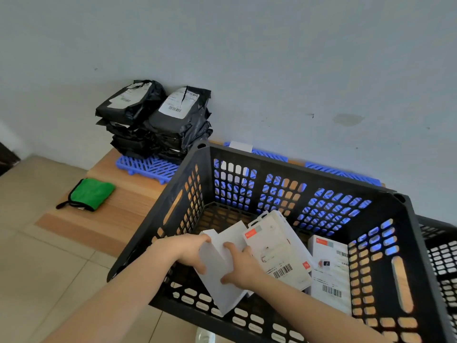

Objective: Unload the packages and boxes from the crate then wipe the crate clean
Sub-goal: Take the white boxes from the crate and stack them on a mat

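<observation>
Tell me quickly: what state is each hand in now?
Left hand: closed, gripping the plain white boxes.
Right hand: closed, gripping the same boxes.

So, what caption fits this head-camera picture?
Left hand and right hand grip a white box in the black crate, beside labelled boxes; black packages sit stacked by the wall.

Gripping white boxes (220, 288) inside the black crate (309, 167).
Held by left hand (190, 251) and right hand (241, 268) beside labelled boxes (279, 253); beyond, stacked black packages (158, 120) and green cloth (91, 193) on the counter (118, 214).
</observation>
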Tool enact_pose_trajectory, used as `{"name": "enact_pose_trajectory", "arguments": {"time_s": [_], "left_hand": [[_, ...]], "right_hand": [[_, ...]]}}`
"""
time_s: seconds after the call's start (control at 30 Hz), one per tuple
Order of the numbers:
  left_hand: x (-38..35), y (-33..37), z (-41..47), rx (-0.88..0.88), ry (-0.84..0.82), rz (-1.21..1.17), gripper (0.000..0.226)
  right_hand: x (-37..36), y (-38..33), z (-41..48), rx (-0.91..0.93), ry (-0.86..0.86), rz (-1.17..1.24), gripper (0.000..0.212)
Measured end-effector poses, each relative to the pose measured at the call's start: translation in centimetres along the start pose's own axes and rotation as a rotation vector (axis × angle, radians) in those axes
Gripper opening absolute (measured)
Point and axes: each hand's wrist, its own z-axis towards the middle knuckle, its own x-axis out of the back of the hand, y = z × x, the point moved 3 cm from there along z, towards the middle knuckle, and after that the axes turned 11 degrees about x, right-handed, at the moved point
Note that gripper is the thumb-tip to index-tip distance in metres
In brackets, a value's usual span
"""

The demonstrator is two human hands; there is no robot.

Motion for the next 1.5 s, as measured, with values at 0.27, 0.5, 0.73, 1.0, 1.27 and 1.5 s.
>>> {"name": "enact_pose_trajectory", "arguments": {"time_s": [0.27, 0.5, 0.73, 1.0, 1.27, 1.5], "left_hand": [[1.6, 0.0, -1.8, -0.129, 0.143, -0.18, 0.124], [4.0, 0.3, -5.6, -0.348, 0.654, -0.539, 0.112], [7.9, 1.8, -8.0, -0.503, 0.839, -1.041, 0.073], [13.5, 3.1, -6.7, -0.665, 0.674, -1.135, 0.064], [22.1, 1.5, -2.7, -0.736, 0.61, -1.12, 0.056], [28.8, 1.8, 4.9, -0.723, 0.484, -1.101, 0.066]], "right_hand": [[6.8, -1.3, -4.2, 0.097, 0.139, 0.18, 0.073], [12.0, -3.7, -7.9, 0.308, 0.409, 0.416, 0.061], [14.9, -6.1, -8.7, 0.418, 0.671, 0.784, 0.055], [18.8, -8.3, -6.0, 0.377, 0.841, 0.844, 0.047], [24.4, -9.8, 0.5, 0.333, 0.801, 0.791, 0.063], [28.4, -8.9, 8.4, 0.165, 0.843, 0.781, 0.068]]}}
